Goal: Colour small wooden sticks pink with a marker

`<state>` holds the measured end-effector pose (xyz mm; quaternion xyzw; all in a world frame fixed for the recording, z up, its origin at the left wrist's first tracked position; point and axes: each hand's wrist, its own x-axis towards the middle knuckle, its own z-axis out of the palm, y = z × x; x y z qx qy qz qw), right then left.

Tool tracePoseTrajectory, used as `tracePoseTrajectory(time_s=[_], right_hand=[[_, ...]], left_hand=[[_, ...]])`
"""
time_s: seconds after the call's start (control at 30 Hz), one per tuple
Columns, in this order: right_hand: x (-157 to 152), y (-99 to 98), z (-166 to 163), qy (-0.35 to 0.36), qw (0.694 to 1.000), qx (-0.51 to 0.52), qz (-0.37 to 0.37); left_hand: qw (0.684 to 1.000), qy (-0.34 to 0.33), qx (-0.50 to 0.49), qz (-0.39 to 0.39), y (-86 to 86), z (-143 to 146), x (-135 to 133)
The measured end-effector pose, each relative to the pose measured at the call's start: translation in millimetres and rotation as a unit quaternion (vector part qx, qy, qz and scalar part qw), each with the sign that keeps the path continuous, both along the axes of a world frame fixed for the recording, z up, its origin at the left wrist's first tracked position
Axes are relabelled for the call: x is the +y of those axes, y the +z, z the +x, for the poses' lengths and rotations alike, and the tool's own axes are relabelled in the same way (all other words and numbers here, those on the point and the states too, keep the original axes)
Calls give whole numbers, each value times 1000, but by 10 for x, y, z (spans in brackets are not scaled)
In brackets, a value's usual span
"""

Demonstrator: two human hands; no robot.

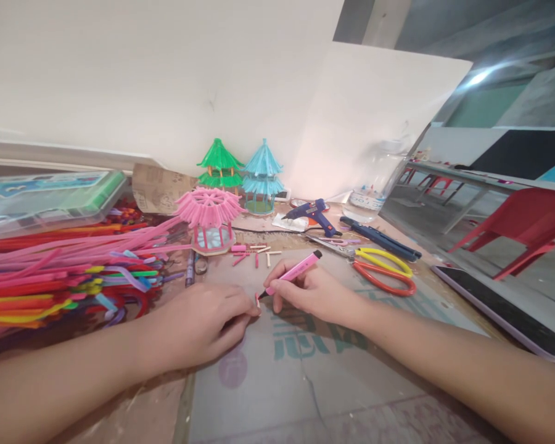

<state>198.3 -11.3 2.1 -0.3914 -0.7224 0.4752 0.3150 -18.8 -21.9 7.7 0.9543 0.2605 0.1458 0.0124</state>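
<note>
My right hand point(317, 293) is closed around a pink marker point(296, 270), its dark tip pointing down and left. The tip meets a small stick point(258, 300), which is partly pink and partly pale. Between the fingertips of my left hand point(208, 320), the lower end of that stick is pinched. Just beyond lie several short sticks point(257, 261), some pink and some plain wood, and a pink marker cap point(238, 248). A pink-roofed model pavilion point(210, 213) stands behind them.
Green point(219, 163) and light-blue point(263, 176) model pavilions stand by the wall. Colourful pipe cleaners point(74, 265) and a plastic case point(50, 197) fill the left. At right are a glue gun point(314, 214), scissors point(383, 269), a dark-blue tool point(382, 238), a jar point(365, 200) and a phone point(504, 314).
</note>
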Motion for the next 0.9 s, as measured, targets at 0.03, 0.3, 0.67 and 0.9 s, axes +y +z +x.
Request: tracePoseTrajectory(time_s=[0.03, 0.3, 0.67, 0.9], right_hand=[[-1, -2, 0, -6, 1000, -1, 7], [4, -3, 4, -8, 1000, 2, -6], [-11, 19, 11, 36, 998, 22, -43], [-12, 10, 5, -6, 1000, 4, -9]], left_hand=[[1000, 1, 0, 1, -1, 0, 2], [1000, -1, 0, 2, -1, -6, 10], [1000, 5, 6, -4, 26, 15, -8], [1000, 3, 3, -5, 3, -1, -7]])
